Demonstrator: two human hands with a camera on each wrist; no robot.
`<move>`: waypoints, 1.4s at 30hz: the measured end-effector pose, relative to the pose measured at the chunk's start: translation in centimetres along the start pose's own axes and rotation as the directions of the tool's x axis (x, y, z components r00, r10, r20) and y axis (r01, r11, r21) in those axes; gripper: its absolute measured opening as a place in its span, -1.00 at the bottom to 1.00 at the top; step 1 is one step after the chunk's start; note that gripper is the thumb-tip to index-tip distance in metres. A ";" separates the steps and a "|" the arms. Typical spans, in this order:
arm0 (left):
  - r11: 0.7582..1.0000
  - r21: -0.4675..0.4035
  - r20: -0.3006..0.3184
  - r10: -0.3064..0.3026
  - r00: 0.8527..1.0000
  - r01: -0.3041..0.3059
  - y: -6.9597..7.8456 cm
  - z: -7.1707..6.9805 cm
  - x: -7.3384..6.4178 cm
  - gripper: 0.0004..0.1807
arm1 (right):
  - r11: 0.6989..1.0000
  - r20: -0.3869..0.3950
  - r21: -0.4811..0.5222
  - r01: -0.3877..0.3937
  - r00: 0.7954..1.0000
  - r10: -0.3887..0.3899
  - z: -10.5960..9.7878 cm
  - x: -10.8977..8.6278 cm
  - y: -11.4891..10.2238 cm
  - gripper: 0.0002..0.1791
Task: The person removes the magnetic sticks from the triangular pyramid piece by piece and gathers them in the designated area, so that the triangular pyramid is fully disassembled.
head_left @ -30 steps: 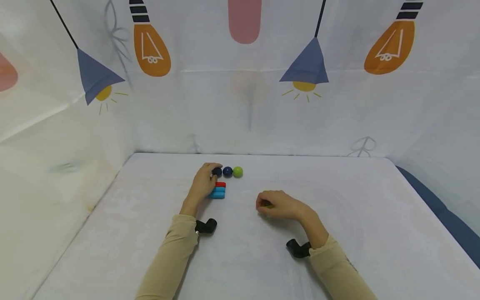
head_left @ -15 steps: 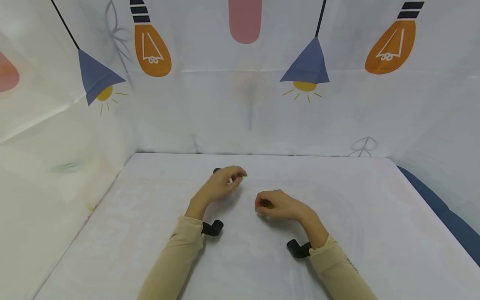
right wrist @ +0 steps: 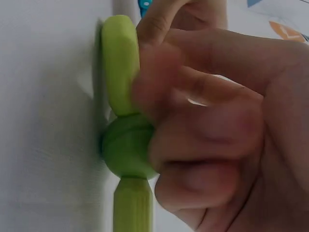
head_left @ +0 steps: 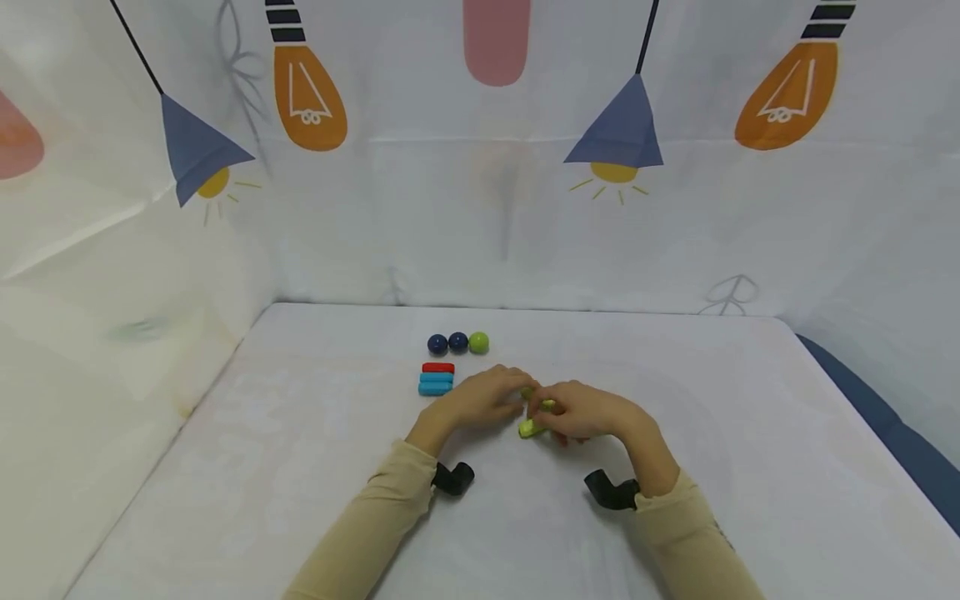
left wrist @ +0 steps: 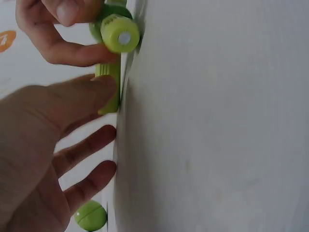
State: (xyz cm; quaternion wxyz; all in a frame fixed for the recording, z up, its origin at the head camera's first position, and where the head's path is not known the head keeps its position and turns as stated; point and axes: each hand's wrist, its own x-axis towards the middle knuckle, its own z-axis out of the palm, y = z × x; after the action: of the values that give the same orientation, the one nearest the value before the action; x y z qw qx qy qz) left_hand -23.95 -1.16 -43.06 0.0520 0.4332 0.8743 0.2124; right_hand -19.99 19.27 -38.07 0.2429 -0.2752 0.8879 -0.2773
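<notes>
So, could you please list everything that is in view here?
Navy balls: two, dark blue, in the far row
Lime ball: one, light green, right end of that row
Red bar: one, red, nearer than the row
Blue bars: two, light blue, just nearer than the red bar
Rods: at least two, yellow-green, at the hands
Green ball: one, green, between rods
Table: one, white, underneath
Backdrop: one, printed white, behind
Sleeves: two, beige, on forearms
Left hand: one, at rods
Right hand: one, at rods

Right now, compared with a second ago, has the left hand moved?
Yes. Against the leftmost navy ball in the head view, the left hand has moved right and nearer the person, ending beside the right hand.
</notes>
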 end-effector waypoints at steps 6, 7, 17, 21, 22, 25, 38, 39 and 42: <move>0.988 0.028 -0.046 -0.151 0.987 0.152 0.2 0.1 -0.1 -0.79 | 1.000 0.047 -0.025 -0.011 0.999 0.012 0.2 -0.1 0.0 -0.80; 0.984 0.023 -0.047 -0.175 0.983 0.176 0.2 0.0 -0.2 -0.81 | 0.999 0.042 -0.040 -0.007 0.999 0.008 0.1 -0.2 0.1 -0.80; 0.980 -0.084 0.040 -0.178 0.983 0.181 -0.6 -1.9 -1.6 -0.84 | 0.996 -0.038 -0.076 -0.042 0.998 0.040 -1.2 -1.1 1.4 -0.87; 0.977 -0.107 0.119 -0.169 0.978 0.182 0.1 -2.3 -1.7 -0.83 | 0.996 -0.068 -0.078 -0.045 0.997 0.039 -1.5 -1.1 1.7 -0.88; 0.978 -0.101 0.131 -0.169 0.977 0.182 0.2 -2.3 -1.6 -0.82 | 0.996 -0.072 -0.078 -0.045 0.997 0.039 -1.6 -1.1 1.7 -0.88; 0.981 -0.076 0.146 -0.169 0.975 0.181 0.6 -2.2 -1.5 -0.81 | 0.996 -0.104 -0.080 -0.040 0.994 0.032 -1.5 -0.9 1.8 -0.89; 0.985 -0.047 0.136 -0.161 0.978 0.168 0.8 -2.2 -1.4 -0.85 | 0.997 -0.196 -0.078 0.005 0.980 -0.021 0.0 0.9 1.7 -0.73; 0.985 -0.048 0.135 -0.158 0.978 0.166 0.8 -2.2 -1.3 -0.85 | 0.997 -0.200 -0.080 -0.001 0.980 -0.015 0.1 0.9 1.7 -0.73; 0.986 -0.047 0.132 -0.155 0.979 0.162 0.6 -2.2 -1.2 -0.86 | 0.996 -0.203 -0.088 -0.019 0.979 0.001 0.1 1.0 1.6 -0.75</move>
State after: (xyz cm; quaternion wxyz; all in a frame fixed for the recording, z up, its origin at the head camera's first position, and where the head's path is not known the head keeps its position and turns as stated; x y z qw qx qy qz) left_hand -23.34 -2.51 -40.93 0.1372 0.3732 0.8945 0.2043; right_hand -21.17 19.72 -39.43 0.1399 -0.2517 0.9209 -0.2627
